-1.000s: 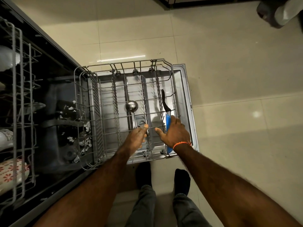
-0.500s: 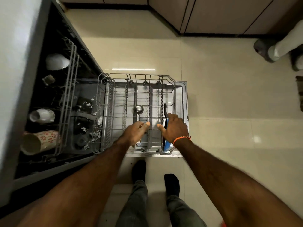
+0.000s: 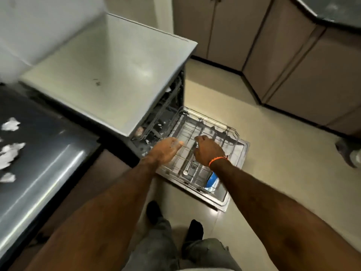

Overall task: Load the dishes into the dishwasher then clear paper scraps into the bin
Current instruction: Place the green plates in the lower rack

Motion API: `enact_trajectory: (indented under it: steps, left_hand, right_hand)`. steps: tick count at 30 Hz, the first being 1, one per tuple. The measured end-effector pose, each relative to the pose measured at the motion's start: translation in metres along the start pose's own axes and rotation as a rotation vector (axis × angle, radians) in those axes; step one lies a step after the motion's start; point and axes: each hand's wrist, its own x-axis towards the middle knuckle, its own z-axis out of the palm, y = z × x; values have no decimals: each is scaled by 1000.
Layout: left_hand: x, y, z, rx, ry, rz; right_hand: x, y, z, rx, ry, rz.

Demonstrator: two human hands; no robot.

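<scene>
The dishwasher (image 3: 109, 75) stands open, its lower rack (image 3: 213, 126) pulled out over the lowered door (image 3: 228, 200). A metal ladle (image 3: 187, 167) lies in the rack, and a blue-handled utensil (image 3: 212, 180) sits at the rack's near right corner. My left hand (image 3: 166, 151) hovers over the rack's left side with its fingers stretched out. My right hand (image 3: 207, 151) is over the rack's middle, fingers curled down where the ladle's upper end lies; what it grips is hidden. White paper scraps (image 3: 10, 124) lie on the dark counter at left.
More scraps (image 3: 160, 125) litter the dishwasher's floor, beside a floral cup (image 3: 139, 131) in the upper rack. Brown cabinets (image 3: 293, 55) line the far and right walls. Another person's foot (image 3: 349, 153) stands at the right edge. My feet (image 3: 154, 212) are just before the door.
My view has lifted and swung, bringing in the dishwasher top and the counter. My right hand left the blue-handled utensil for the rack's middle; my left hand shifted towards the rack's left side.
</scene>
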Motion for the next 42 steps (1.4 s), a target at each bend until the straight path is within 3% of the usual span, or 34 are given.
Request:
enact_trajectory:
  steps: [10,17,19,30,42]
  left_hand:
    - [-181,-106,-119,-60,500,-249]
    - [-327,-217,-180,-70,717,-418]
    - [-344,-231,-182,-93,748,-400]
    - [-506,-367,-168,-221,937,-729]
    - [-538,-430,-167,-267,958,-983]
  right_hand:
    - [-28,-223,-30,-98,13,-555]
    - [-75,-405,5,-56,-11,-805]
    - [-81,-423,11,-52,-33,-805]
    - [-160,-594,118,-114,-227,-1053]
    - [-161,-711,186,-142,-514,-1042]
